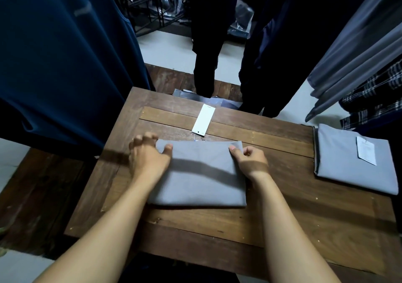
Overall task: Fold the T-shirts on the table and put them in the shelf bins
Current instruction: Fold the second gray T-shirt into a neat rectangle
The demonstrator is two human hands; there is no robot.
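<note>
on one table (217,228), two hands (148,158) (250,160) grip one of two t-shirts (200,174) (352,163).

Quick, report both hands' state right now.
Left hand: grips the folded grey T-shirt at its far left corner.
Right hand: pinches its far right corner.

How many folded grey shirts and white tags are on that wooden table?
Folded grey T-shirts: 2, the middle shirt and the right shirt
White tags: 2, the long tag and the tag on the right shirt
Total: 4
</note>
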